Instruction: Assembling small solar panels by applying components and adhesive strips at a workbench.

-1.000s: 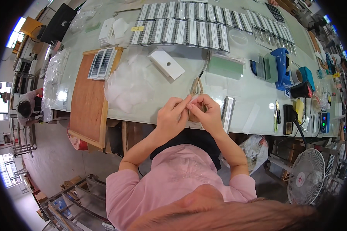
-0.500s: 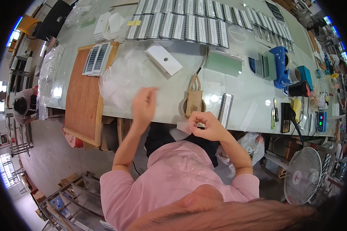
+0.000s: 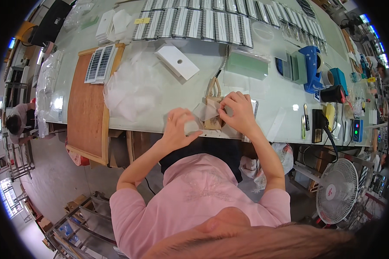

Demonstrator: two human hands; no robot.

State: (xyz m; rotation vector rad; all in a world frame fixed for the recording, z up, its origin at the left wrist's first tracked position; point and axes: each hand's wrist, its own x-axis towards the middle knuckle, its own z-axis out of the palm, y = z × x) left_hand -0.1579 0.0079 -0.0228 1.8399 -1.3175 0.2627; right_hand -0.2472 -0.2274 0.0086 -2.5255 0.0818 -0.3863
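My right hand (image 3: 240,114) is closed in a pinch on a small translucent sheet (image 3: 205,111). This thin piece is held in front of a tan block-like tool (image 3: 212,124) with a looped handle, at the table's near edge, and hides part of it. To the left of the sheet, my left hand (image 3: 176,131) is open, thumb and fingers apart in a curve, with nothing seen in it. A narrow silvery strip-shaped piece (image 3: 255,108) lies partly hidden behind my right hand.
Crumpled translucent film (image 3: 132,93) and a white block with a hole (image 3: 177,61) lie beyond my left hand. A wooden board (image 3: 87,101) overhangs the near edge. Rows of striped panels (image 3: 194,23) fill the far side. A blue tape dispenser (image 3: 311,71) stands right.
My right hand has moved up over the table edge with the sheet, now in front of the tan tool. My left hand has come down and right, its fingers spread. The view has shifted slightly.
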